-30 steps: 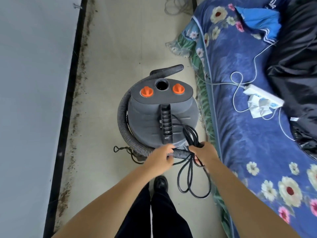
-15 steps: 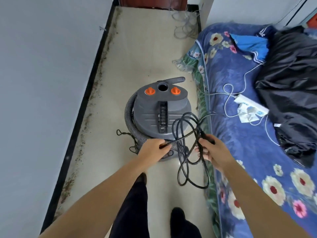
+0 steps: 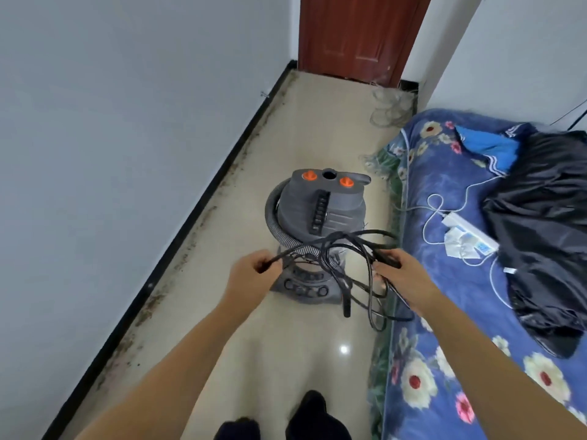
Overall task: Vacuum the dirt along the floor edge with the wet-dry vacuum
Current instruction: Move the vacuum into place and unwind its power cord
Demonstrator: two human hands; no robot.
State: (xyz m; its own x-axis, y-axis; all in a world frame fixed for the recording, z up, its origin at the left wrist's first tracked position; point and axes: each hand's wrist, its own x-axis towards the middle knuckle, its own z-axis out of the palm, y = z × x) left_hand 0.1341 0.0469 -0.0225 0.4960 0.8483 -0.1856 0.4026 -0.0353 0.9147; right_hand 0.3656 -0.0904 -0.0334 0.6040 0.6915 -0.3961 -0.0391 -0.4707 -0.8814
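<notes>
A: Where does the wet-dry vacuum point(image 3: 317, 217) stand?

B: On the tiled floor point(image 3: 311, 128), between the black skirting board point(image 3: 190, 223) and the floral bed point(image 3: 444, 281), its ribbed hose point(image 3: 273, 223) wrapped round the drum. Dirt point(image 3: 149, 306) lines the floor edge.

A: And your hands?

B: Your left hand point(image 3: 251, 277) is clenched round one strand of the black power cord point(image 3: 365, 268); your right hand point(image 3: 400, 274) grips the cord's bundled loops, which hang in front of the vacuum.
</notes>
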